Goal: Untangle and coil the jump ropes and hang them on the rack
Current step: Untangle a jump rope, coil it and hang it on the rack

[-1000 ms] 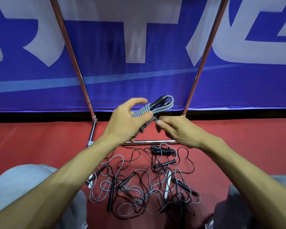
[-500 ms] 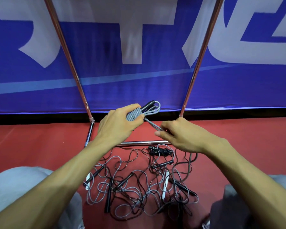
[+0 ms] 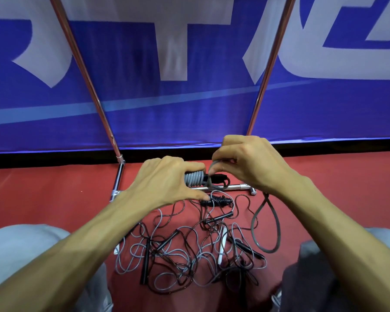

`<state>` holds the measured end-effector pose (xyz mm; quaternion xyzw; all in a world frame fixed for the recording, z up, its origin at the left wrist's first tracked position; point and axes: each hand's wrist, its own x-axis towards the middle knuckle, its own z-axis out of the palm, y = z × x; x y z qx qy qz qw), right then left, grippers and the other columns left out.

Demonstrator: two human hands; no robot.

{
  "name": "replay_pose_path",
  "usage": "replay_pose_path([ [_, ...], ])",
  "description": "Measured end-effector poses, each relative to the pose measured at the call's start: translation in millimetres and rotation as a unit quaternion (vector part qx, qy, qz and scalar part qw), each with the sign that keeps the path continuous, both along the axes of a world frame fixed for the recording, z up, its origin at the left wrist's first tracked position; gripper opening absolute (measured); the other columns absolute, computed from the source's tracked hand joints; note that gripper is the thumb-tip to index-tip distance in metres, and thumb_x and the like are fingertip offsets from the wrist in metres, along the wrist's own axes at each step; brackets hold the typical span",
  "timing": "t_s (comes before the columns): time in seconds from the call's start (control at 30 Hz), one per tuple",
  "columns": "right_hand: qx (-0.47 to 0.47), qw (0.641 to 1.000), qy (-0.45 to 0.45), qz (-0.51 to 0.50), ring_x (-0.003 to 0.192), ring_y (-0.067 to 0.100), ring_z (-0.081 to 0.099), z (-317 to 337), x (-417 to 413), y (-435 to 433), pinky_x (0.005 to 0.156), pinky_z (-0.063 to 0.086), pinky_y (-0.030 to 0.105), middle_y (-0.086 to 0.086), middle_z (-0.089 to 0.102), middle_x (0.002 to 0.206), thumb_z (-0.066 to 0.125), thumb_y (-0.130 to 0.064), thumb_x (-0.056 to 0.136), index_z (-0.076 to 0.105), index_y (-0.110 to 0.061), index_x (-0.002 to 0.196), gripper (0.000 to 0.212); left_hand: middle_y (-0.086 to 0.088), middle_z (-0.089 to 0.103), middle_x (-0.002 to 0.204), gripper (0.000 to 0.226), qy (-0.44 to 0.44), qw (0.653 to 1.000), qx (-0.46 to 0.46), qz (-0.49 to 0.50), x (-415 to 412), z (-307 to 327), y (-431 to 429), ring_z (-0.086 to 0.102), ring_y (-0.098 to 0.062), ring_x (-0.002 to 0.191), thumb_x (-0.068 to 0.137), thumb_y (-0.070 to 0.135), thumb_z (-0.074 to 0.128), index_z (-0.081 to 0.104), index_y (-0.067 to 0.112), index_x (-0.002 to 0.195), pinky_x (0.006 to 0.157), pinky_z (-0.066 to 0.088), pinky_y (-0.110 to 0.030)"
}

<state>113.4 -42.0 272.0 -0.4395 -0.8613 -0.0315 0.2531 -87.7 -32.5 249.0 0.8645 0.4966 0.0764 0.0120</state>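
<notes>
The person is wearing light grey soft fabric trousers (image 3: 20, 251), creasing over both knees and looking darker on the right. Both arms are showing bare from the left hand (image 3: 164, 183) and right hand (image 3: 250, 163) upward.

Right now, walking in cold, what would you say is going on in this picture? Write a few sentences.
A person is winding up a grey jump rope. The left hand grips its wound coil, and the right hand pinches the loose part beside it; a grey loop hangs below that hand. A tangled pile of grey and black ropes lies on the red floor, by the rack's base bar. One black rope lies there already coiled.
</notes>
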Motion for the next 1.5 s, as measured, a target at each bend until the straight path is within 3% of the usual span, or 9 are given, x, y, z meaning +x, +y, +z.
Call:
replay_pose_path([
  [0.2,-0.027,0.998,0.052,0.000,0.060,0.012,0.047,-5.5,3.2,9.3,0.050,0.046,0.039,-0.009,0.053,0.069,0.059,-0.057,0.076,0.073,-0.031,0.079,0.030,0.001,0.066,0.067,0.070,-0.039,0.995,0.085,-0.015,3.7,-10.1,-2.7,0.059,-0.021,0.065,0.062,0.091,0.026,0.061,0.058,0.114,0.056,0.034,-0.028],
  [0.37,-0.103,0.991,0.078,-0.044,0.069,0.017,0.057,-10.7,11.7,22.3,0.064,0.050,0.045,-0.004,0.062,0.072,0.046,-0.066,0.080,0.071,-0.028,0.087,0.046,0.004,0.048,0.049,0.048,-0.171,0.985,0.025,0.025,5.1,-2.7,-11.5,0.044,-0.016,0.057,0.062,0.075,0.049,0.065,0.058,0.104,0.058,0.033,-0.025],
  [0.53,-0.177,0.984,0.006,-0.030,0.055,0.011,0.054,-20.7,8.9,23.8,0.055,0.047,0.032,-0.002,0.063,0.065,0.058,-0.012,0.089,0.065,-0.014,0.085,0.008,0.014,0.063,0.068,0.039,-0.297,0.952,-0.056,0.043,-1.6,2.3,-7.1,0.051,-0.008,0.056,0.060,0.070,0.056,0.066,0.055,0.095,0.061,0.041,-0.026],
  [0.6,-0.186,0.982,-0.002,-0.027,0.051,0.008,0.051,-22.5,6.2,22.2,0.051,0.038,0.024,-0.002,0.061,0.063,0.051,0.002,0.085,0.061,-0.012,0.076,0.019,0.016,0.065,0.066,0.050,-0.365,0.924,-0.103,0.047,-3.9,1.1,-1.5,0.053,-0.005,0.053,0.059,0.070,0.060,0.074,0.043,0.099,0.063,0.048,-0.029],
  [0.77,-0.208,0.978,0.024,-0.003,0.054,0.005,0.050,-25.3,-13.2,15.9,0.057,0.036,0.012,-0.008,0.053,0.062,0.041,-0.015,0.101,0.045,-0.032,0.087,0.022,0.010,0.064,0.061,0.025,-0.485,0.857,-0.168,0.037,-4.0,3.5,2.0,0.059,-0.019,0.054,0.078,0.045,0.074,0.077,0.034,0.100,0.054,0.055,-0.036],
  [0.87,-0.238,0.970,0.047,-0.007,0.058,0.024,0.053,-30.0,-16.3,13.7,0.062,0.042,0.033,0.005,0.057,0.063,0.039,-0.029,0.101,0.050,-0.016,0.103,0.017,0.005,0.067,0.066,0.022,-0.530,0.828,-0.177,0.035,-4.6,3.6,4.3,0.058,-0.021,0.056,0.085,0.031,0.072,0.074,0.034,0.107,0.053,0.054,-0.037],
  [1.0,-0.220,0.975,0.024,-0.002,0.057,0.025,0.052,-29.5,-12.9,13.0,0.062,0.045,0.045,-0.002,0.050,0.057,0.037,-0.038,0.099,0.055,-0.018,0.099,0.027,0.006,0.059,0.058,0.046,-0.511,0.840,-0.182,0.017,-5.8,4.7,6.3,0.051,-0.017,0.052,0.090,0.030,0.067,0.052,0.051,0.128,0.048,0.053,-0.030],
  [1.23,-0.181,0.983,-0.025,-0.005,0.056,0.021,0.049,-23.6,-8.6,6.0,0.059,0.045,0.047,-0.003,0.048,0.059,0.036,-0.047,0.097,0.040,-0.025,0.070,0.035,-0.009,0.066,0.081,0.021,-0.461,0.875,-0.147,-0.001,1.5,-1.4,0.4,0.063,-0.036,0.064,0.093,0.040,0.061,0.065,0.045,0.113,0.052,0.058,-0.049],
  [1.5,-0.140,0.982,-0.124,-0.036,0.065,0.028,0.052,-8.5,-5.4,-1.7,0.059,0.043,0.039,-0.003,0.047,0.065,0.043,-0.042,0.098,0.047,-0.022,0.083,0.025,0.003,0.062,0.061,0.020,-0.286,0.951,-0.073,0.090,-9.6,-0.4,13.4,0.062,-0.018,0.060,0.087,0.062,0.056,0.059,0.053,0.105,0.065,0.051,-0.034],
])
